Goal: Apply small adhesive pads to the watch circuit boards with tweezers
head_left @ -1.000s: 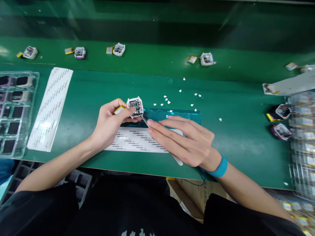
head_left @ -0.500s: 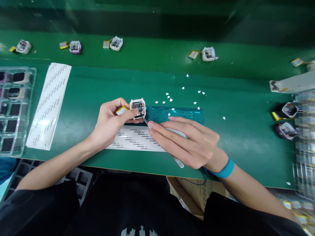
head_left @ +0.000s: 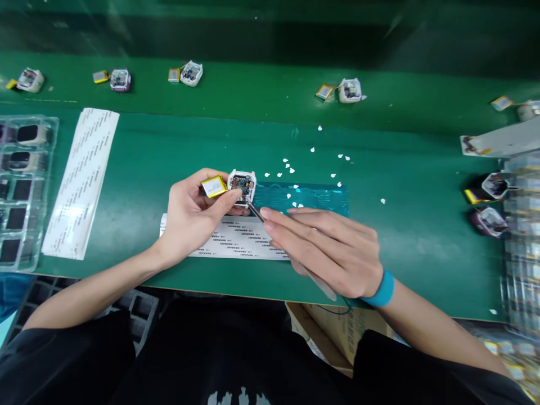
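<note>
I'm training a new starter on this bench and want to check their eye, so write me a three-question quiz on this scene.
1. Multiple choice. What does the right hand hold?
a) a screwdriver
b) tweezers
c) a brush

2. True or false. The blue band is worn on the left wrist.

3. Fill in the missing word. The left hand holds an open white case, and the flat pack beside it has ______ edges.

Key: 1 b, tweezers; 2 false, the blue band is on the right wrist; 3 yellow.
</note>
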### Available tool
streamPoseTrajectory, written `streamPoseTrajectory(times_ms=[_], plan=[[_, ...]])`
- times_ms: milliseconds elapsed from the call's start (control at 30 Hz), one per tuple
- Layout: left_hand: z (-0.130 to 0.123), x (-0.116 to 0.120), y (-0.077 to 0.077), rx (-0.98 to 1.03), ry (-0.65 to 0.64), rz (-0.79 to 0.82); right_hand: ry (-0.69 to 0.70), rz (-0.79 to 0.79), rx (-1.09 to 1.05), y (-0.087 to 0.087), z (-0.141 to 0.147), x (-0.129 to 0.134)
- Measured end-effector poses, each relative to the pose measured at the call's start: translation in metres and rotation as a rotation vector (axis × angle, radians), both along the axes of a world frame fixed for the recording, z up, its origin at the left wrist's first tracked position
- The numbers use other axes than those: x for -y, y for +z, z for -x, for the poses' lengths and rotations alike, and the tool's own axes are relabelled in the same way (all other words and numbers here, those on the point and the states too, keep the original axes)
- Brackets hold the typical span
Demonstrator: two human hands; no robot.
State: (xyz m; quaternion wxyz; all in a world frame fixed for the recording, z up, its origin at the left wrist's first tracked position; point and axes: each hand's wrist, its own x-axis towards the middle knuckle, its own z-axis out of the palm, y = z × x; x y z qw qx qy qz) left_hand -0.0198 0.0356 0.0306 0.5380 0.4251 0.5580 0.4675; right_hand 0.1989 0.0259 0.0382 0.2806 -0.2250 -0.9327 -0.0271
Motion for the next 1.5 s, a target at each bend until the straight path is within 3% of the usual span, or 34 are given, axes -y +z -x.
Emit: streamPoseTrajectory(times_ms=[100,300,433,533,633,733,833,900,1067,1167,1267,1400,1500], plan=[[0.001,0.001,-0.001,0.019,-0.006,-0.002,0.006,-0.042,0.001,-0.001,0.000,0.000],[0.002,-0.003,-0.006,0.064,-0.020,0.041,0.011,0.022,-0.002,-0.008,-0.003,-0.001],[0.001,-0.002,-0.006,0.135,-0.097,0.079,-0.011,0.062,-0.060,-0.011,-0.011,-0.001],[0.006,-0.011,-0.007,0.069,-0.129,0.063,-0.027,0.015,-0.070,-0.012,-0.015,-0.005],[0.029,-0.049,-0.014,-0.137,-0.054,-0.087,0.003,-0.080,-0.113,-0.013,-0.013,-0.010],[0.073,-0.108,-0.023,-0.478,0.124,-0.308,0.025,-0.165,-0.166,-0.017,-0.008,-0.014],[0.119,-0.156,-0.024,-0.889,0.097,-0.267,0.022,-0.208,-0.181,-0.019,-0.005,-0.015],[0.144,-0.170,-0.016,-0.976,0.079,-0.265,0.017,-0.213,-0.177,-0.021,-0.005,-0.016],[0.186,-0.171,0.012,-1.046,-0.026,-0.210,0.013,-0.233,-0.170,-0.024,-0.007,-0.017],[0.203,-0.170,0.014,-1.046,-0.088,-0.112,0.022,-0.209,-0.146,-0.024,-0.008,-0.017],[0.210,-0.169,0.012,-1.023,-0.014,-0.062,0.026,-0.201,-0.115,-0.023,-0.007,-0.017],[0.192,-0.161,0.015,-0.890,0.174,-0.130,0.018,-0.168,-0.155,-0.024,-0.008,-0.015],[0.145,-0.139,0.017,-0.671,0.183,-0.206,0.067,-0.094,-0.272,-0.026,-0.010,-0.015]])
